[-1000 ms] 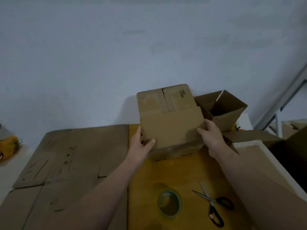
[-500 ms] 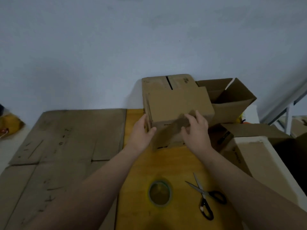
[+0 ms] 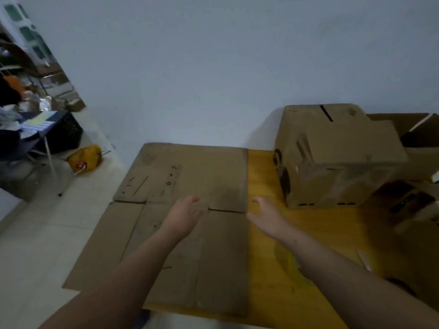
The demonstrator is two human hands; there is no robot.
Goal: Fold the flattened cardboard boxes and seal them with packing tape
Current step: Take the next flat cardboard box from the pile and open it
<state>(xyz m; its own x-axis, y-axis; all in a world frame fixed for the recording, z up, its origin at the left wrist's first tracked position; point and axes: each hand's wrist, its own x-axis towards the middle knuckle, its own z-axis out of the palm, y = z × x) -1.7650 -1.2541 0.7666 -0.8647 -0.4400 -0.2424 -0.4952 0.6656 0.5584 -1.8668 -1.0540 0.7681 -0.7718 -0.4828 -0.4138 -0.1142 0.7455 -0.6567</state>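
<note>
Two surfaces fill most of the view: the yellow tabletop (image 3: 297, 236) and, spread over its left part, the flattened cardboard box (image 3: 190, 176). The sheet lies with its creases and flap slits facing up, probably so that it is within easy reach as the next piece to fold.

To the right, a folded box (image 3: 332, 157) stands back near the wall, well apart from the hands. Its flaps are closed, with a dark slot between them. It looks set aside to free the working space, but whether its seam carries tape cannot be told. Behind it an open box (image 3: 418, 129) sits at the right edge.

Both hands are empty and apart, fingers straight and loosely spread. The left hand (image 3: 185, 214) is over the sheet beside a flap slit, and the right hand (image 3: 268, 214) is over bare tabletop just beside the sheet's right edge — a placement that suggests taking the sheet by that edge. Contact cannot be judged.
</note>
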